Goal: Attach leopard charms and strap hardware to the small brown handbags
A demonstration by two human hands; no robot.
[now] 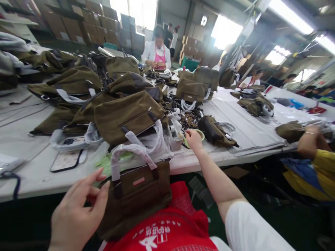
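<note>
A dark olive handbag (146, 193) with a small pinkish label stands upright against the table edge, in front of my red apron. Its two handles (117, 153) are wrapped in white film. My left hand (81, 205) is beside the bag's left side, fingers apart and holding nothing. Stretched out over the table, my right hand (194, 139) has its fingers closed at a pale green roll of tape (202, 134); the fingertips are partly hidden. Just left of that hand is a clear plastic container (176, 141).
Olive bags (128, 115) lie heaped on the white table (232, 104), left and behind. A phone-like object (66, 158) lies near the front edge. Metal hardware (190, 120) and a smaller bag (216, 130) are beyond the tape. A co-worker's arm (310, 143) is at right; another person (158, 52) sits opposite.
</note>
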